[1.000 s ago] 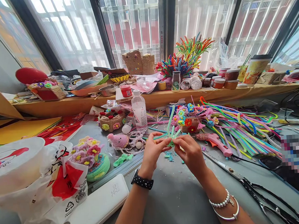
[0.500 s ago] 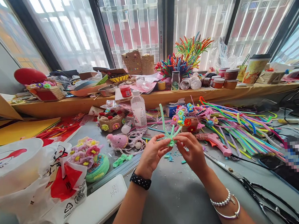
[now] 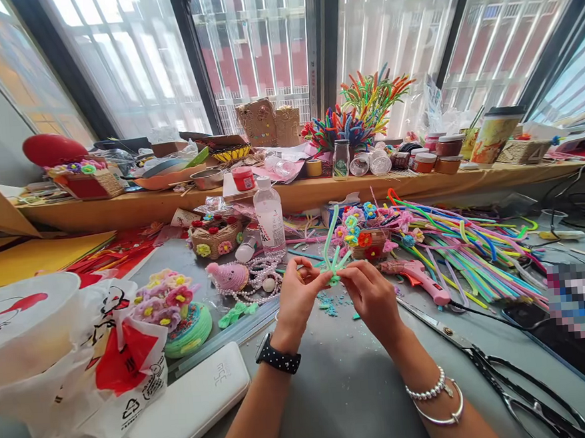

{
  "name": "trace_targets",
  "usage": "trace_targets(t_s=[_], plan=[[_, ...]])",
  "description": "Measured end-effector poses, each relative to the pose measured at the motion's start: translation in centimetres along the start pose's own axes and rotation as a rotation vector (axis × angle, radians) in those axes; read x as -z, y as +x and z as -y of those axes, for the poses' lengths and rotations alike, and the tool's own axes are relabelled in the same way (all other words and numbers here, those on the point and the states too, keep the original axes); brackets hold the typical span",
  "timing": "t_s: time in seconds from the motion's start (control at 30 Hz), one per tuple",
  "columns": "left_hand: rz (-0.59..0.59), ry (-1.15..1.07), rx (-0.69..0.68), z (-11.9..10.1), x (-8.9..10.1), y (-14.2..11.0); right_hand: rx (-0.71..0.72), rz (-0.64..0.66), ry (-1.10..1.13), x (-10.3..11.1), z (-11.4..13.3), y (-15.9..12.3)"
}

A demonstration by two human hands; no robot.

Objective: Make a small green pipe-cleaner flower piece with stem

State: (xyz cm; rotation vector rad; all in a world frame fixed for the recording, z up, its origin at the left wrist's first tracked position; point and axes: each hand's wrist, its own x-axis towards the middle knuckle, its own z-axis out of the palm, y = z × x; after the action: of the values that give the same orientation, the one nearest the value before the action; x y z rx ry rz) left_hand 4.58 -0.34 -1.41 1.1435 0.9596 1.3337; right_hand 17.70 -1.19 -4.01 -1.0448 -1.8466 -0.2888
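My left hand [image 3: 298, 298] and my right hand [image 3: 373, 297] meet over the grey table [image 3: 344, 389], both pinching a small bundle of mint-green pipe cleaners [image 3: 333, 249] at its twisted base. Several fuzzy stems fan upward from the pinch. Green fluff scraps [image 3: 328, 304] lie on the table just below the hands. My left wrist has a black watch, my right wrist has bead and metal bracelets.
A pink glue gun [image 3: 417, 276] and scissors [image 3: 503, 371] lie to the right, beside a heap of coloured pipe cleaners [image 3: 475, 246]. A water bottle [image 3: 269, 215], flower baskets [image 3: 217, 235], a pink knitted toy [image 3: 230, 275], a white power bank [image 3: 185, 406] and a plastic bag [image 3: 92, 366] sit left.
The long green stem swung from right-leaning to left-leaning and back toward upright as both hands turned the bundle. The hands stayed in about the same place.
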Motion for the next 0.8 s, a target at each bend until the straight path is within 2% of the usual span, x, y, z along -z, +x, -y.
trace_targets(t_s=[0.17,0.3,0.57,0.7,0.8], plan=[[-0.006,0.188,-0.229,0.08,-0.24,-0.29,-0.112,0.011,0.119,-0.35,0.13,-0.19],[-0.003,0.241,-0.267,0.08,-0.28,-0.27,-0.196,0.029,0.179,-0.57,0.27,-0.26],[0.082,-0.136,0.128,-0.16,0.16,-0.02,-0.138,-0.004,0.142,-0.3,0.19,-0.18],[0.103,-0.232,0.263,-0.4,0.19,-0.17,-0.119,-0.023,0.131,-0.25,0.12,-0.18],[0.178,-0.256,0.372,-0.52,0.15,-0.2,-0.108,-0.043,0.121,-0.26,0.17,-0.18]])
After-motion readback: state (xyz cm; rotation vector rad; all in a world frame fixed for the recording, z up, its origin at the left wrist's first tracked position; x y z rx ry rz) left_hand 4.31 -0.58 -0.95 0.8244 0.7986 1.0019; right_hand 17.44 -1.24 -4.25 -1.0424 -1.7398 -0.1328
